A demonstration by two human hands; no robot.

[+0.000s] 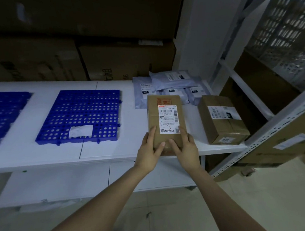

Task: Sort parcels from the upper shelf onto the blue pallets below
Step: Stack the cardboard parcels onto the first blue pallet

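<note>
A flat brown cardboard parcel (164, 114) with a white shipping label sits on the white shelf (42, 155), right of centre. My left hand (150, 148) grips its near left corner and my right hand (184, 147) grips its near right corner, thumbs on top. A blue perforated pallet (79, 113) with a small white label lies on the shelf to the left. Part of another blue pallet (2, 115) shows at the far left. A second brown box (222, 119) stands to the right. Several grey poly mailers (171, 87) are piled behind the parcel.
Large brown cartons (126, 61) line the back of the shelf. A white metal rack upright and beam (268, 130) stand at the right, with more boxes behind. A lower white shelf (80, 181) and pale floor tiles lie below.
</note>
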